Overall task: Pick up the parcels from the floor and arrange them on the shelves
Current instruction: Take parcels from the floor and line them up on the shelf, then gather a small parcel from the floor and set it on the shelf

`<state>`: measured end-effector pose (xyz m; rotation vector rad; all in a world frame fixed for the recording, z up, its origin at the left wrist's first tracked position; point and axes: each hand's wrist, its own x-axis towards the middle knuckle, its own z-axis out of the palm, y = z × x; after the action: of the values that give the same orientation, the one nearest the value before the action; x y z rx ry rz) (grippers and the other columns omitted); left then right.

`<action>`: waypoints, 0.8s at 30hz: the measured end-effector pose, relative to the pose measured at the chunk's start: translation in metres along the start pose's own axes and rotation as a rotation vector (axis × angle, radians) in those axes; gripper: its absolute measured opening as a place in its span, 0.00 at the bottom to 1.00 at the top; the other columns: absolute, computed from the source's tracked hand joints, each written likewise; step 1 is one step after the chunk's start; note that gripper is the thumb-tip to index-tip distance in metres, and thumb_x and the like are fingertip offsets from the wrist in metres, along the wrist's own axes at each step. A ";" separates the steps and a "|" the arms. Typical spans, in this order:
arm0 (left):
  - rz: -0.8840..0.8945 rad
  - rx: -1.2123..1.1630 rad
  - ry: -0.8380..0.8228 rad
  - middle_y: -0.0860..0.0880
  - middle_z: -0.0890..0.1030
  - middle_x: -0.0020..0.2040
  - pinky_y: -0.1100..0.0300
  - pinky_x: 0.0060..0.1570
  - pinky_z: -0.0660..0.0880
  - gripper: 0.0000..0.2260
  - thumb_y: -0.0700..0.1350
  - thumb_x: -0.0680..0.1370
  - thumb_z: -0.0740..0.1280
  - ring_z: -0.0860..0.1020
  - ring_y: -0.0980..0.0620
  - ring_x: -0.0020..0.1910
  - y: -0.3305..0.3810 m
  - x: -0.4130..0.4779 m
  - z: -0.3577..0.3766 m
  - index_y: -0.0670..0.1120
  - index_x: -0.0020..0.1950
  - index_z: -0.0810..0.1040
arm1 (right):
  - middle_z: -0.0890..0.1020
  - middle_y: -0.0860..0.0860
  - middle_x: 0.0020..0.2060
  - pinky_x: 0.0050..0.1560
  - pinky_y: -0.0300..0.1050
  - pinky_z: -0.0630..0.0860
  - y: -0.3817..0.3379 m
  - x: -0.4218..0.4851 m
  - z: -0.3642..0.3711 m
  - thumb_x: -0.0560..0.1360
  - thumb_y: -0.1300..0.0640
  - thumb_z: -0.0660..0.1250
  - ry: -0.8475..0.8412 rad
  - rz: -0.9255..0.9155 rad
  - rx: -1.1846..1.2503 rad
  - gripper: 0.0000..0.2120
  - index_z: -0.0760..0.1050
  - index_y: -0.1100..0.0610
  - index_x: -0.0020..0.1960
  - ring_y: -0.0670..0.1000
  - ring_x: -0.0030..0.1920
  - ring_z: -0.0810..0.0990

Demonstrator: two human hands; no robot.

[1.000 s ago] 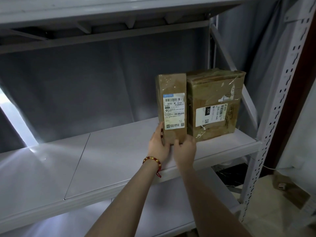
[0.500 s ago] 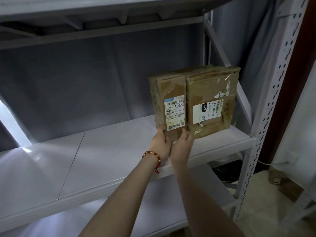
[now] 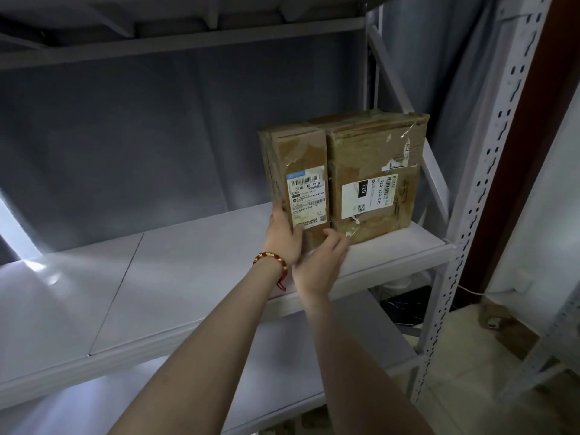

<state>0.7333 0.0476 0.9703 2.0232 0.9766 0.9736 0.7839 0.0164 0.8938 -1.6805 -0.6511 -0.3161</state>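
A person's left hand (image 3: 282, 238) grips the lower left edge of a narrow parcel (image 3: 301, 158) upright on the shelf (image 3: 188, 277); the right hand (image 3: 320, 266) touches its base, grip unclear. A larger parcel (image 3: 376, 164) stands just beyond the right hand.

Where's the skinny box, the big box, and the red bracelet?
skinny box (image 3: 306, 157): head view, brown front above its label.
big box (image 3: 373, 158): head view, brown front above its label.
red bracelet (image 3: 270, 258): head view, beads on the left wrist.

Left side: shelf (image 3: 188, 277) is wide open from the narrow box (image 3: 298, 171) leftward, I can reach in anywhere.
Right end: blocked. The big box (image 3: 376, 177) touches the narrow one, with the post (image 3: 464, 246) and slanted brace (image 3: 408, 120) just beyond.
Overhead: upper shelf (image 3: 157, 48) caps it, with a clear gap above both boxes.
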 end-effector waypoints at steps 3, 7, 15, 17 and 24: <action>-0.049 0.063 -0.039 0.41 0.69 0.71 0.60 0.61 0.67 0.23 0.39 0.81 0.62 0.70 0.43 0.69 -0.010 -0.012 -0.005 0.41 0.75 0.59 | 0.73 0.56 0.54 0.44 0.55 0.78 0.000 0.000 0.000 0.69 0.44 0.63 -0.016 -0.025 0.000 0.24 0.71 0.61 0.56 0.59 0.53 0.75; -0.106 0.122 -0.073 0.39 0.64 0.74 0.58 0.65 0.65 0.25 0.44 0.82 0.61 0.68 0.42 0.71 -0.033 -0.031 -0.023 0.39 0.76 0.57 | 0.74 0.53 0.52 0.46 0.56 0.79 0.005 0.000 0.004 0.69 0.49 0.73 -0.074 -0.030 -0.005 0.19 0.71 0.57 0.53 0.56 0.50 0.77; -0.214 0.174 0.018 0.41 0.68 0.73 0.53 0.68 0.66 0.23 0.44 0.81 0.62 0.70 0.43 0.69 -0.081 -0.078 -0.086 0.40 0.74 0.63 | 0.76 0.51 0.44 0.43 0.52 0.77 -0.004 -0.028 0.006 0.69 0.52 0.70 -0.121 -0.090 0.005 0.08 0.74 0.54 0.42 0.54 0.45 0.75; -0.226 0.207 0.066 0.41 0.69 0.71 0.55 0.67 0.65 0.22 0.44 0.81 0.62 0.69 0.43 0.69 -0.094 -0.094 -0.102 0.39 0.73 0.65 | 0.77 0.52 0.43 0.43 0.50 0.75 -0.014 -0.060 0.011 0.69 0.52 0.69 -0.137 -0.136 0.042 0.07 0.74 0.55 0.42 0.55 0.46 0.76; -0.127 0.445 0.240 0.39 0.72 0.66 0.55 0.65 0.63 0.17 0.40 0.78 0.63 0.65 0.40 0.67 -0.135 -0.165 -0.159 0.37 0.66 0.71 | 0.79 0.50 0.40 0.51 0.52 0.72 -0.051 -0.200 0.022 0.65 0.58 0.73 -0.256 -0.360 0.160 0.07 0.75 0.56 0.39 0.56 0.47 0.76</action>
<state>0.4836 0.0146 0.8847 2.1936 1.5456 1.0120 0.5905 -0.0062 0.8220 -1.4576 -1.1463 -0.2959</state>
